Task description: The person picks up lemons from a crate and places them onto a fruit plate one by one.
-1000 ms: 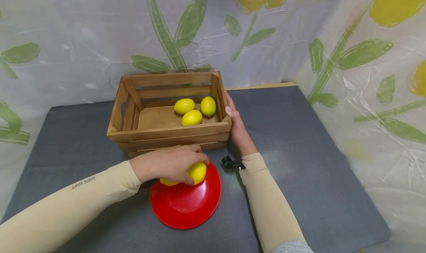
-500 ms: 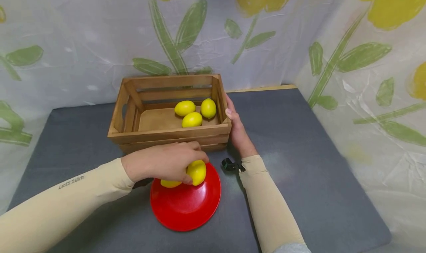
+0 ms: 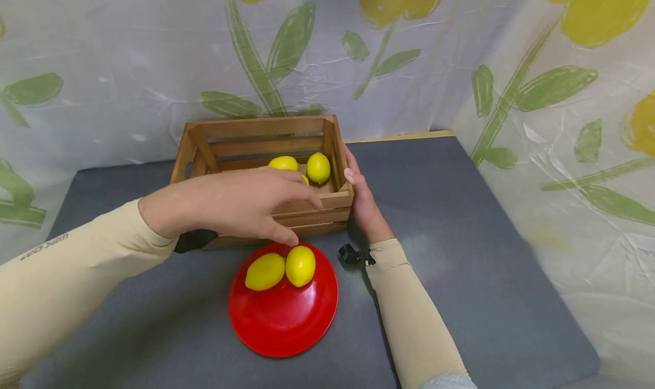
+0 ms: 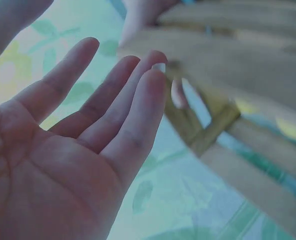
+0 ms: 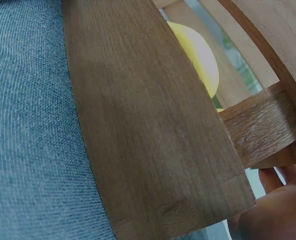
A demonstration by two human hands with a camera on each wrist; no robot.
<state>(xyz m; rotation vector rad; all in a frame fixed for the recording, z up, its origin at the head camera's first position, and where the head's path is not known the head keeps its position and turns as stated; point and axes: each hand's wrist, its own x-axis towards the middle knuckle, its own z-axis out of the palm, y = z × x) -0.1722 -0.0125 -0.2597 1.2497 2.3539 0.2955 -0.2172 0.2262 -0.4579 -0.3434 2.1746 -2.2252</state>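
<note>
Two yellow lemons lie side by side near the far rim of a red plate [image 3: 284, 335]: a left lemon [image 3: 265, 272] and a right lemon [image 3: 301, 267]. My left hand [image 3: 240, 198] hovers over the front of a wooden crate [image 3: 312, 217], its thumb above the lemons. In the left wrist view the fingers [image 4: 148, 112] are spread with nothing in the palm. My right hand [image 3: 364, 198] grips the crate's right end, thumb at the corner. Inside the crate are a back lemon [image 3: 283, 162], a right-side lemon [image 3: 319, 168] and a third lemon, mostly hidden behind my left hand.
The grey table [image 3: 460, 264] extends to both sides of the plate and crate. Behind it hangs a white sheet [image 3: 153, 53] with painted yellow flowers. A black strap mount [image 3: 350, 254] sits at my right wrist.
My left hand has let go of the right lemon on the plate and moved up and left, toward the crate, uncovering both lemons. The right hand has stayed on the crate.
</note>
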